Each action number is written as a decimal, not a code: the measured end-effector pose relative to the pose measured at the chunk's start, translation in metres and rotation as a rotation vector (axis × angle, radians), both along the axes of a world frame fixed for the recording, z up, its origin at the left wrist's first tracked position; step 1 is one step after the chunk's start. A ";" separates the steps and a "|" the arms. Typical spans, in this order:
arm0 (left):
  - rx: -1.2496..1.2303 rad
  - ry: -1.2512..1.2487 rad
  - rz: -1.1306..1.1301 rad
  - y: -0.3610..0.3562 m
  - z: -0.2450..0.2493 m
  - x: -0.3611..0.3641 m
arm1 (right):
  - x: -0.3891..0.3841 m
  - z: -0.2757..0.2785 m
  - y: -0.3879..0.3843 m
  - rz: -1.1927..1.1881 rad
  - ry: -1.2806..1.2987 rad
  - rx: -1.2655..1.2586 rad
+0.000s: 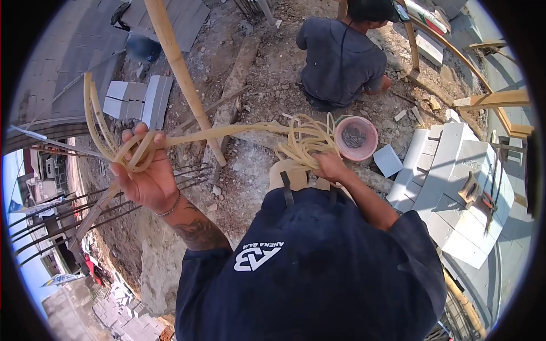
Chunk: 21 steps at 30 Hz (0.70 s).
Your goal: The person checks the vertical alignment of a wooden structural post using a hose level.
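A long yellowish, translucent hose (233,129) stretches between my two hands. On the left, my left hand (151,181) is raised with its fingers closed around a looped, knot-like part of the hose; two free ends stick up above it. Near my lap, my right hand (330,167) grips the tangled coil (307,139), whose loops overlap and spread above the fingers. Just beyond that hand stands a pink bucket (371,149) with nails (354,137) in it.
A co-worker in a grey shirt (341,62) crouches ahead with their back to me. A bamboo pole (185,79) slants up on the left, above protruding rebar (51,219). Light blocks (449,182) are stacked at right, with pincers (488,202) on them. Rubble covers the ground.
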State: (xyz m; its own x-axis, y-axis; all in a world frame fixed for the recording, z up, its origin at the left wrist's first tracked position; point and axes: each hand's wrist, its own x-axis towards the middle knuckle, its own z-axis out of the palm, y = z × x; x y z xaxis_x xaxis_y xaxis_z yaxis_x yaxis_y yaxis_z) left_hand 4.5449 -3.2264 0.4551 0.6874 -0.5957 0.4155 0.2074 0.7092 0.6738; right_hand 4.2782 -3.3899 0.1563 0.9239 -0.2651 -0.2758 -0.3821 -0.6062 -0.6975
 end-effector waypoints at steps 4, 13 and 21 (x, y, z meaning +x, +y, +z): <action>-0.024 0.026 0.080 -0.031 0.003 0.026 | 0.044 -0.021 -0.019 0.081 0.074 -0.082; 0.080 0.111 0.133 -0.058 -0.036 0.053 | 0.072 -0.066 -0.072 0.057 0.255 0.119; 0.382 0.355 0.156 -0.092 -0.089 0.008 | 0.132 0.134 -0.069 -0.439 -0.486 0.386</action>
State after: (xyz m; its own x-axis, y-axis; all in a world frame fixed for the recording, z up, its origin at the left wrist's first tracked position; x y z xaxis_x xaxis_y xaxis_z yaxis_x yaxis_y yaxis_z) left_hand 4.5528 -3.3183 0.3663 0.8383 -0.5386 -0.0843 0.3807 0.4678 0.7976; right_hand 4.4103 -3.4588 0.2906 0.7972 -0.6035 -0.0122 -0.1272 -0.1482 -0.9807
